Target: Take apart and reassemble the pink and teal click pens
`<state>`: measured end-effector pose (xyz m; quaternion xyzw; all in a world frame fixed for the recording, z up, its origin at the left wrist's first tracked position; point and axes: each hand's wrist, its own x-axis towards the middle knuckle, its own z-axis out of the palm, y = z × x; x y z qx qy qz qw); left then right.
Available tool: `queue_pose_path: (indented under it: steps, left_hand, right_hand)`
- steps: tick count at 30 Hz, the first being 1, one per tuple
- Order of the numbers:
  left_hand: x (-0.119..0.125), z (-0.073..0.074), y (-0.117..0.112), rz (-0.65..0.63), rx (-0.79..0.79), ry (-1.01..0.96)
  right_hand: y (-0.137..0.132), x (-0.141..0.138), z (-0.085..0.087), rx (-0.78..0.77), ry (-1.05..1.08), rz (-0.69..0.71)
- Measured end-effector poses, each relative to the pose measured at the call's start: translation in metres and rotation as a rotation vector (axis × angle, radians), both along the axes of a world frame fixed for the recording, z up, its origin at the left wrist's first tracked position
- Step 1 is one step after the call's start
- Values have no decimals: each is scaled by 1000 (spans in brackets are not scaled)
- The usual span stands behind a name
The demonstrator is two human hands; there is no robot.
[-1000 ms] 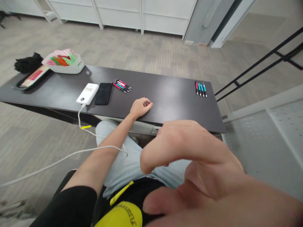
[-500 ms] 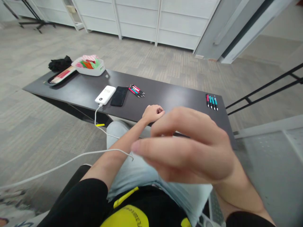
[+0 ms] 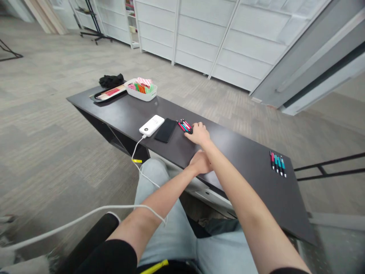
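1. Lying just to the right of the black phone (image 3: pixel 165 130), a loose bunch of pens (image 3: pixel 183 125), some red and some blue-green, rests on the dark tabletop (image 3: pixel 242 158).
2. The right hand (image 3: pixel 199 133) is also to the right of the phone, palm down at the near end of this bunch. Its thumb and fingers stand apart around the pen ends; whether they grip one, I cannot tell.
3. The left hand (image 3: pixel 201 161) rests near the tabletop's front edge, nearer the wearer than the phone and to its right. It is loosely curled and partly hidden by the right forearm; I cannot tell whether it holds anything.
4. Immediately left of the phone lies a white power bank (image 3: pixel 152 125), with a white cable (image 3: pixel 138 143) plugged in.
5. Far to the right of the phone, four pens (image 3: pixel 277 164) lie side by side, one red and three blue-green.
6. Beyond the phone, to its left, are a white basket (image 3: pixel 145 97) of colourful items, a black tray (image 3: pixel 97 101) and a dark cloth bundle (image 3: pixel 111 80).
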<state>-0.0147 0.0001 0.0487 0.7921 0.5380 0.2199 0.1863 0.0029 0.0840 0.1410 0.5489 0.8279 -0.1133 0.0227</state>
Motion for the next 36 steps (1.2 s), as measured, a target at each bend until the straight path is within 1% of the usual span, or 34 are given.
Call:
queue_pose_path:
  steps: [2,4,6,8,13,16,19,21,28,34,36]
  left_hand:
    - [0,2,0,-32,-14,-17]
    - [-1,4,-1,-47,-39,-32]
    - [-1,6,-1,-44,-67,-58]
    - [-2,6,-1,-44,-92,-94]
    - [-3,7,0,-70,-139,-147]
    - [-3,9,-2,-49,-163,-162]
    - [-2,10,-4,-12,-165,-184]
    - [-2,11,-5,-19,-173,-206]
    - [-4,14,-5,-10,-178,-204]
    - [-6,10,0,-25,-192,-169]
    - [-6,9,1,-12,-195,-160]
  right_hand:
    - [15,-20,-5,-33,-42,-36]
    - [27,-33,-8,-58,-72,-41]
    - [37,-39,-11,-82,-93,-26]
    - [43,-40,-11,-113,-113,-22]
    - [46,-26,-9,-175,-209,-38]
    - [45,-14,-9,-202,-245,-67]
    - [44,-1,-8,-214,-227,-79]
    - [43,6,-6,-222,-198,-64]
    - [35,23,3,-145,-174,4]
    - [26,32,0,-79,-113,17]
    - [24,35,-1,-71,-109,37]
